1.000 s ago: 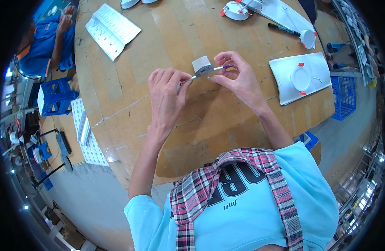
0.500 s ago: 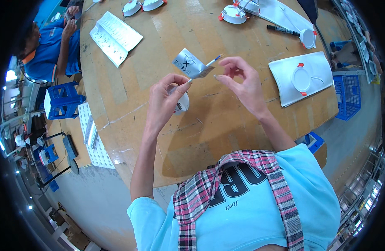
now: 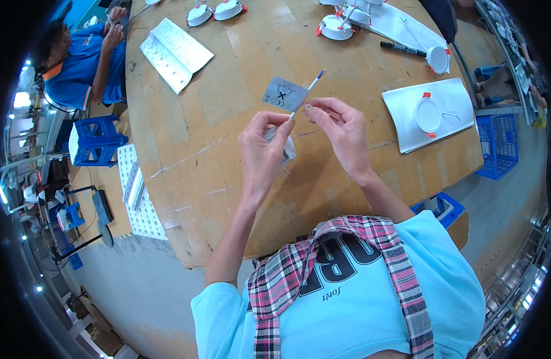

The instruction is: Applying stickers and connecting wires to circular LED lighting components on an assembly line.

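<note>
My left hand (image 3: 263, 149) pinches a thin white cable (image 3: 293, 113) that rises past the fingertips to a blue-and-white end with bare strands. A silvery printed label (image 3: 284, 94) stands out from the cable like a flag. Partly hidden behind that hand is a round white lamp (image 3: 288, 148); whether the fingers grip it too I cannot tell. Just right of the cable is my right hand (image 3: 342, 134), its thumb and forefinger closed in a pinch beside the label's lower edge. What those fingertips hold, if anything, is too small to make out.
White downlights with red clips (image 3: 337, 27) stand at the far edge. A downlight (image 3: 428, 115) lies on white sheets at right, near a black marker (image 3: 403, 48). A folded leaflet (image 3: 177, 55) lies far left. A person in blue (image 3: 87, 66) sits beyond the left edge.
My left hand has moved right with the cable, label and lamp. My right hand has come down slightly, its thumb and forefinger closing beside the cable. The label now faces me flatter.
</note>
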